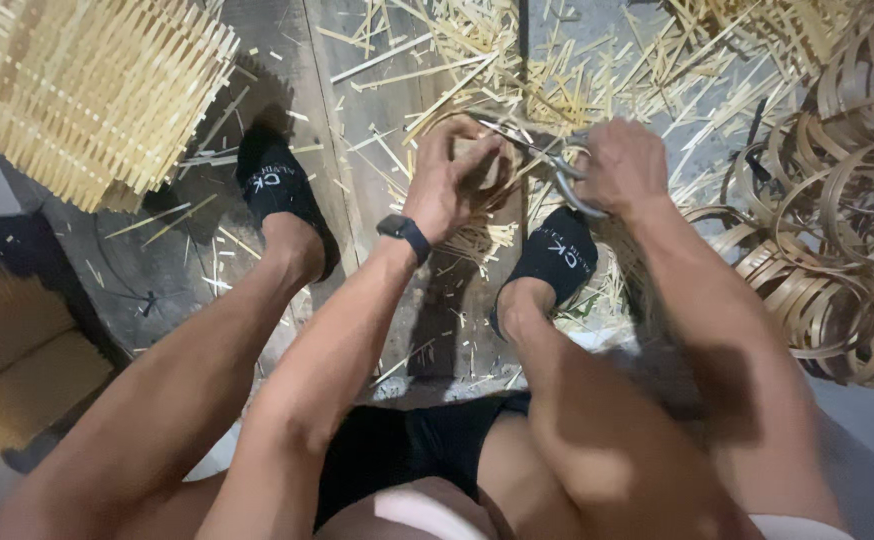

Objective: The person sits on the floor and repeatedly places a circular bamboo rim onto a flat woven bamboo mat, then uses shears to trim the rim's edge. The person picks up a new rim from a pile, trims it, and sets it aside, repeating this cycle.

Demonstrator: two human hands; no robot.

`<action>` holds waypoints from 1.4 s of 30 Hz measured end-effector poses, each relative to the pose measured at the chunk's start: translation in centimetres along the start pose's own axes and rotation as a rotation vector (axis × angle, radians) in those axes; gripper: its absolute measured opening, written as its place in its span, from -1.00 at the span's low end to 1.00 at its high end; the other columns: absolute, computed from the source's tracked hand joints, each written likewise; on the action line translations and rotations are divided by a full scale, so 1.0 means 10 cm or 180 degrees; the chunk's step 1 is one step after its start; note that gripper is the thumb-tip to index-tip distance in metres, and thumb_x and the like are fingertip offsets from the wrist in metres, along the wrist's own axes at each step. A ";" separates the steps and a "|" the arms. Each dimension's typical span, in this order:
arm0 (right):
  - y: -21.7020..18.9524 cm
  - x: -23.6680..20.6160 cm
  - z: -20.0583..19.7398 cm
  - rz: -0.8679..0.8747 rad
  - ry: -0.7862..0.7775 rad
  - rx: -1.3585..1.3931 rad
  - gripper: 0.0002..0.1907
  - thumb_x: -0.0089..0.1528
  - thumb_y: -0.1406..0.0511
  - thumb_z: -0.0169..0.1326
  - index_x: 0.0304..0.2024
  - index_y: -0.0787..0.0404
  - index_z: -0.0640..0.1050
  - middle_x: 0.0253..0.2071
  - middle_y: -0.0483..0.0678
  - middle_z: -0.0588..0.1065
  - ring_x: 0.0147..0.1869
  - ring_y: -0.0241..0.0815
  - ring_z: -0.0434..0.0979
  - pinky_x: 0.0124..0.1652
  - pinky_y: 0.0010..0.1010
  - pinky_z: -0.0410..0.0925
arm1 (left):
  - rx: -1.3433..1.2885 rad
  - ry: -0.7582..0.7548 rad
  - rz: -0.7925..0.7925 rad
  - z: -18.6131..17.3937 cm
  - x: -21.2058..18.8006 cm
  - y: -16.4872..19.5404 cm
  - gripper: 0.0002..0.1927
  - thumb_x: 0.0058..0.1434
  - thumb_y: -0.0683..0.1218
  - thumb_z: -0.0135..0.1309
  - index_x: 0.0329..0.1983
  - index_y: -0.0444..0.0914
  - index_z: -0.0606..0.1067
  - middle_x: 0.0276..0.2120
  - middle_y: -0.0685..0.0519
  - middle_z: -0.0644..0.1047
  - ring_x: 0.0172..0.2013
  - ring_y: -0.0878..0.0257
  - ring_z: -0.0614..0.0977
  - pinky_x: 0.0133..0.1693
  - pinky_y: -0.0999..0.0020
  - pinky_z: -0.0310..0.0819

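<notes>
One woven bamboo frame [92, 95] sits finished-looking at the floor's [157, 290] far left corner; many coiled strip hoops [837, 240] pile along the right edge, loose offcuts [517, 70] scattered across the far middle. Between your feet, your left hand [452, 180] has fingers clenched round a small bamboo ring [477, 160]; your right hand [622, 165] grips metal shears [557, 170] at its strip. Trimming looks mid-way, and much stock remains.
</notes>
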State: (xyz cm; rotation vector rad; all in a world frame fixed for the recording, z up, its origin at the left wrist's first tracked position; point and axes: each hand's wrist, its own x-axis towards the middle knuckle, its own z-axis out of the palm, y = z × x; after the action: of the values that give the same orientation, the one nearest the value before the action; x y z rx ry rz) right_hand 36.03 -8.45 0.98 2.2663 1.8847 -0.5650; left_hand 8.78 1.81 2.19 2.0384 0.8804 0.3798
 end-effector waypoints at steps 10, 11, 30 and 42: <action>-0.09 -0.02 -0.10 -0.0233 0.0514 0.0033 -0.57 0.01 0.11 0.31 -0.24 0.29 0.60 -0.29 0.16 0.52 -0.19 0.13 0.56 -0.18 -0.07 0.45 | 0.0148 0.0088 -0.0170 0.11 -0.03 0.07 -0.37 -0.12 -0.18 0.31 0.09 0.10 0.61 0.27 -0.11 0.28 0.30 -0.21 0.21 0.36 -0.15 0.10; -0.09 -0.01 -0.11 -0.0136 0.0410 0.0006 -0.61 0.05 0.13 0.30 -0.24 0.28 0.61 -0.30 0.15 0.52 -0.20 0.12 0.57 -0.17 -0.07 0.45 | 0.0153 0.0019 -0.0146 0.09 -0.01 0.04 -0.35 -0.16 -0.18 0.31 0.08 0.09 0.62 0.25 -0.13 0.28 0.28 -0.23 0.21 0.35 -0.15 0.10; 0.13 -0.22 0.47 0.1051 0.1113 0.1280 -0.41 0.08 0.33 0.37 0.14 0.28 0.50 0.04 0.16 0.40 0.15 0.10 0.37 0.16 -0.16 0.25 | -0.1851 0.0326 -0.1815 -0.14 0.43 -0.29 -0.64 0.36 -0.02 0.19 -0.07 -0.47 0.58 -0.28 -0.09 0.65 -0.29 0.26 0.59 -0.20 0.33 0.57; -0.52 0.02 0.16 0.1172 -0.0394 0.4000 -0.82 0.20 0.31 0.31 -0.34 0.33 0.64 -0.50 -0.07 0.55 -0.51 -0.38 0.51 -0.52 -0.53 0.38 | -0.1414 0.0312 -0.1887 0.12 0.37 0.00 -0.74 0.19 -0.06 0.27 -0.12 -0.29 0.69 -0.25 -0.03 0.73 -0.28 0.31 0.71 -0.18 0.42 0.59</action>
State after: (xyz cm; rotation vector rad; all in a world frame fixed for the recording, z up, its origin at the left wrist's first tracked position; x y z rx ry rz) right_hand 30.66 -7.72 0.16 2.9263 1.0100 -2.1779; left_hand 12.06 3.73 1.31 1.2906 1.2787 0.3075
